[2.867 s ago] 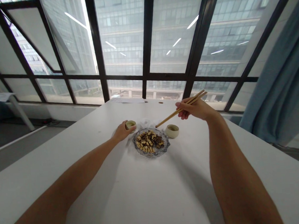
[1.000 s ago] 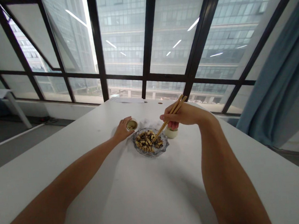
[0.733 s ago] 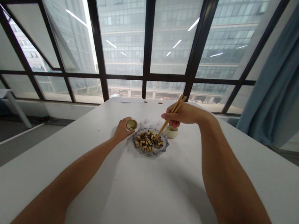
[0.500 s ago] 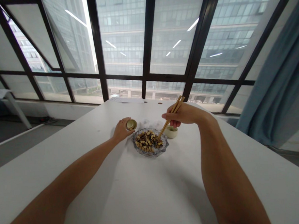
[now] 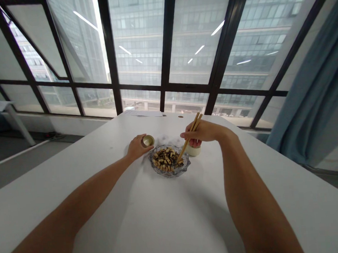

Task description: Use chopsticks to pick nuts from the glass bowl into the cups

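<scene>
- The left hand (image 5: 137,147) is half curled around the left cup (image 5: 148,141), thumb on the near side and fingers at the back, so it has a firm enough hold.
- That cup leans over, its pale green mouth turned toward the plate; it sits just beside the rim, at the back left.
- The right hand (image 5: 199,133) is closed in a pinch on a pair of chopsticks (image 5: 189,138), the thick ends poking up past the knuckles.
- Their tips reach down into the right part of the plate (image 5: 186,168), among the pieces there; I can't tell whether they grip one.
- The plate is clear glass with a wavy edge, in the middle of the white table (image 5: 152,220), between the two cups.
- Nuts (image 5: 161,163) are heaped in it, tan ones mostly left and front, with dark seeds (image 5: 168,154) mixed in.
- The right cup (image 5: 194,151) stands upright just right of the plate, partly hidden by the right fingers; I can't see whether they touch it.
- Paper (image 5: 147,113) lies at the far edge, before the big windows (image 5: 138,40).
- A blue curtain (image 5: 314,93) hangs on the right.
</scene>
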`<state>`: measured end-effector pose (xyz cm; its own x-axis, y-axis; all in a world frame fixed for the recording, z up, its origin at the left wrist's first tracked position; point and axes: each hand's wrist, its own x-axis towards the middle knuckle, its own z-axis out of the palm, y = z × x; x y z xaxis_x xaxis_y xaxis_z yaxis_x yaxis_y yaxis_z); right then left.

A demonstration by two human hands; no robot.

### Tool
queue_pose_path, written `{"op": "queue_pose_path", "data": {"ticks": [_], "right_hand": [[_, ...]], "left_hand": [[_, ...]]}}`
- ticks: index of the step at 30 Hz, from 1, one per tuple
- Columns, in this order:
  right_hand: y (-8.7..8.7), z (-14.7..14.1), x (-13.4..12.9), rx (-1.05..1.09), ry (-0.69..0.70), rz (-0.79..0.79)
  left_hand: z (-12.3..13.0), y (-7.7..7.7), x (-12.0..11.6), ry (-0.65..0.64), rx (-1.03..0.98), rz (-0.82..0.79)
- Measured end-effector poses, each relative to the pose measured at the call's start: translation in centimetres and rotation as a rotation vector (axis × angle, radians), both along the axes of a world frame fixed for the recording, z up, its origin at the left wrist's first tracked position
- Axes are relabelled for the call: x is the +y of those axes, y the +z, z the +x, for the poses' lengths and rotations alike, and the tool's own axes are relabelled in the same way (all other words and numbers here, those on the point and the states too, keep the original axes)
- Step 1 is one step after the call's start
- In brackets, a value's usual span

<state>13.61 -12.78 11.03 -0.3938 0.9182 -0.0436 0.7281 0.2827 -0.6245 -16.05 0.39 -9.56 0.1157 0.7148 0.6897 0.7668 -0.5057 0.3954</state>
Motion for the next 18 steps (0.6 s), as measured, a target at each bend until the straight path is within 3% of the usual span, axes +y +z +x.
{"op": "queue_pose_path", "data": {"ticks": [18], "right_hand": [[-0.93, -0.88, 0.72, -0.032, 0.005, -0.017]], "left_hand": [[0.43, 0.47, -0.56, -0.006, -0.053, -0.074]]}}
